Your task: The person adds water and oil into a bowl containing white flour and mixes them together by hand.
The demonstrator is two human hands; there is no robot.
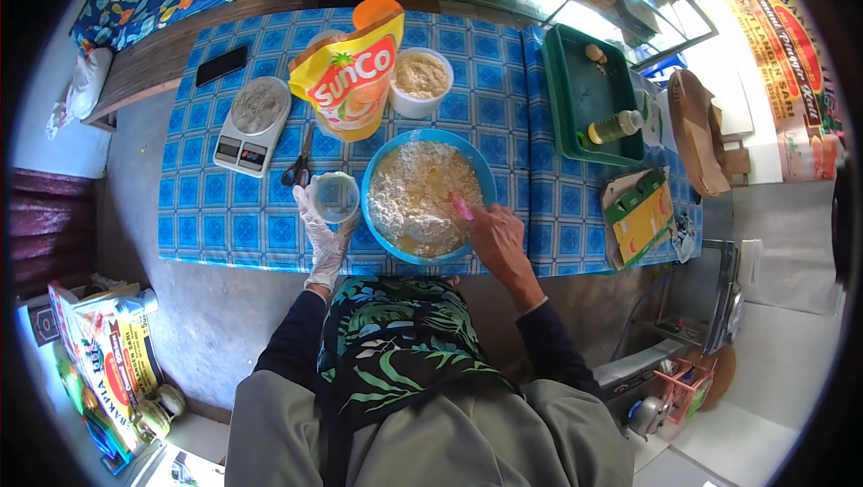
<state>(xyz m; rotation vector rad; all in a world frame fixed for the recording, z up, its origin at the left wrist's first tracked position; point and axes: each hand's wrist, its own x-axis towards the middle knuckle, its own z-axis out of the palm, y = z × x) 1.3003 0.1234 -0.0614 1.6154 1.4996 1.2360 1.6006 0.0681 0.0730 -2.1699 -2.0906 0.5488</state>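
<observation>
A blue bowl [367, 183] of pale, crumbly flour mixture with wet yellowish patches [422, 190] stands near the table's front edge. My bare right hand [497, 237] is closed on a pink utensil [462, 207] whose lower end is sunk in the mixture, so its kind is hidden. Left of the bowl, my gloved left hand [322, 233] grips a clear plastic cup [334, 197], seen from above, with little or nothing visible inside. Just beyond that cup lie black scissors [302, 168]. A yellow and orange oil pouch [351, 82] stands upright behind the bowl.
Beyond the bowl is a white tub [416, 107] of beige crumbs. A kitchen scale [243, 153] and a dark phone [221, 65] sit at the left. On the right, a green tray [584, 96] holds a small oil bottle [615, 127]; flattened cardboard [640, 214] lies nearer.
</observation>
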